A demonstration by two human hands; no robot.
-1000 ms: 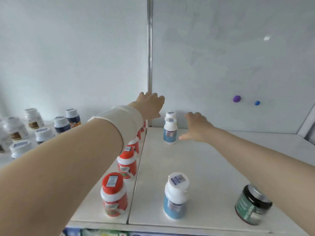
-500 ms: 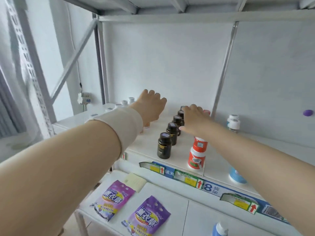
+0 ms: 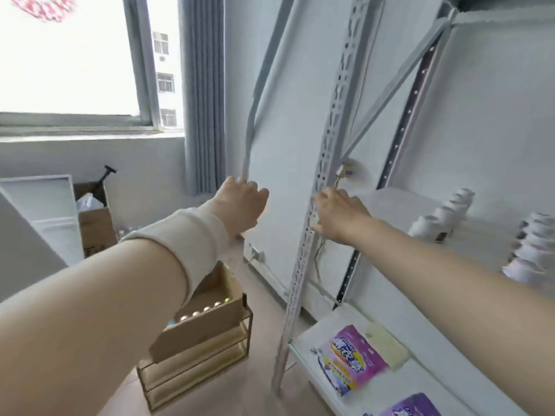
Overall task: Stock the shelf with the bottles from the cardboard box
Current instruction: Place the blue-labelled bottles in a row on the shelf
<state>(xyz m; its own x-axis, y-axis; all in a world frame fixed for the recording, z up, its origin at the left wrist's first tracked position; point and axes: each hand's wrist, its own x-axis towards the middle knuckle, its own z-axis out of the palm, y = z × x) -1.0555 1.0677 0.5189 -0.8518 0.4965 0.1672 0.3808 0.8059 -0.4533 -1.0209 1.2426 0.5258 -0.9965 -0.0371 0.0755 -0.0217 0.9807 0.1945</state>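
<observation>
Both arms reach forward at chest height and hold nothing. My left hand (image 3: 243,205), with a beige wrist wrap, hangs with loosely curled fingers in front of the wall. My right hand (image 3: 339,217) is relaxed, just in front of the shelf's perforated upright (image 3: 318,205). Below my left forearm the open cardboard box (image 3: 204,322) sits on a low rack, with a row of bottle caps (image 3: 198,313) showing inside. The white shelf (image 3: 390,202) at the right carries rows of white-capped bottles (image 3: 444,214), blurred.
A second cardboard box (image 3: 96,223) stands under the window by a white cabinet (image 3: 45,205). The lower shelf board (image 3: 327,328) holds purple pouches (image 3: 351,361). A grey curtain (image 3: 204,94) hangs by the window. Tan floor lies between box and shelf.
The view has swung left, from the stocked shelf top to the shelf's left end, the window and the box on the floor. Both hands stay outstretched and empty.
</observation>
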